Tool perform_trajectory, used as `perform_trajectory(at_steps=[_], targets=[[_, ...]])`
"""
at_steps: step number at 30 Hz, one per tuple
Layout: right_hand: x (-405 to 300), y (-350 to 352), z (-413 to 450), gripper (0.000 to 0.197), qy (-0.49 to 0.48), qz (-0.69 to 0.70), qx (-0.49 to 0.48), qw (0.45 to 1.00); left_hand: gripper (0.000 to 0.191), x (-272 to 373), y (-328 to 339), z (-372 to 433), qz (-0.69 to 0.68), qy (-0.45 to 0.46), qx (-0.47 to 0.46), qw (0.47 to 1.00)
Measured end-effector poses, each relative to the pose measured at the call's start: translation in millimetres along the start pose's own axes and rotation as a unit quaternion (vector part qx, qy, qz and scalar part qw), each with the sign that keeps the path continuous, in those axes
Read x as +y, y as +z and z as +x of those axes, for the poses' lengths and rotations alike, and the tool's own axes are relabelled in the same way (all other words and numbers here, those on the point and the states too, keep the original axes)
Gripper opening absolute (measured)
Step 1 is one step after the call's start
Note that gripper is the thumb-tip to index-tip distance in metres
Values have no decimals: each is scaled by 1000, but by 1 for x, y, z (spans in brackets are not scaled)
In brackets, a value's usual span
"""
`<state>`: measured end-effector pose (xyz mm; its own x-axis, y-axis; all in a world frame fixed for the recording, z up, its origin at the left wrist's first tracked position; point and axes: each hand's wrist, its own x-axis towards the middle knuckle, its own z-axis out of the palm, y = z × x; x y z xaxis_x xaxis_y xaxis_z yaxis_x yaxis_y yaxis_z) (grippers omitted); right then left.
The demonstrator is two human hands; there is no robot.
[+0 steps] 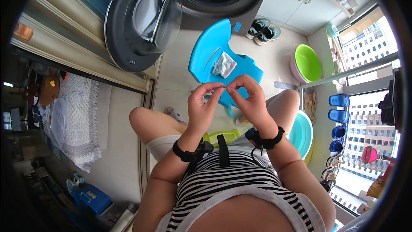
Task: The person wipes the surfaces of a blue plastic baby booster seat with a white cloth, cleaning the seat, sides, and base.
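My left hand (204, 98) and my right hand (247, 95) meet at the fingertips in front of me. Between them they pinch a tiny, thin, shiny object (224, 86), too small to identify for certain. Thumb and index finger of each hand are closed on it. Just beyond the fingers stands a blue plastic child's chair (206, 56). On its seat lies a folded white textured cloth (224, 65) with a pinkish edge, apart from both hands.
A washing machine (222, 9) stands ahead, its round door (119, 35) swung out leftward. Sneakers (263, 31) rest on the floor. A green basin (308, 63) and a turquoise basin (302, 132) are at the right, near slippers (338, 116) along the window wall.
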<state>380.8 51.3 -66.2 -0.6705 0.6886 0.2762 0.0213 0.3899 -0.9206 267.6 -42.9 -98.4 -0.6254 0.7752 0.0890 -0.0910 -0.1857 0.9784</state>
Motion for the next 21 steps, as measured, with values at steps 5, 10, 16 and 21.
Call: perform_trajectory(at_steps=[5,10,16,21], targets=[[8,1,-4,6,41,59,-8,997,10,-7,-4,2,23,12,-13,1000],[10,1,-8,8,53,73,-4,996,9,-3,-4,3,64,48,9,997],[16,1,-7,9,71,114,26,991,8,8,2,0,-31,-6,-6,999],[13,-1,-7,8,71,160,8,984,8,12,5,-2,-64,-28,-22,997]])
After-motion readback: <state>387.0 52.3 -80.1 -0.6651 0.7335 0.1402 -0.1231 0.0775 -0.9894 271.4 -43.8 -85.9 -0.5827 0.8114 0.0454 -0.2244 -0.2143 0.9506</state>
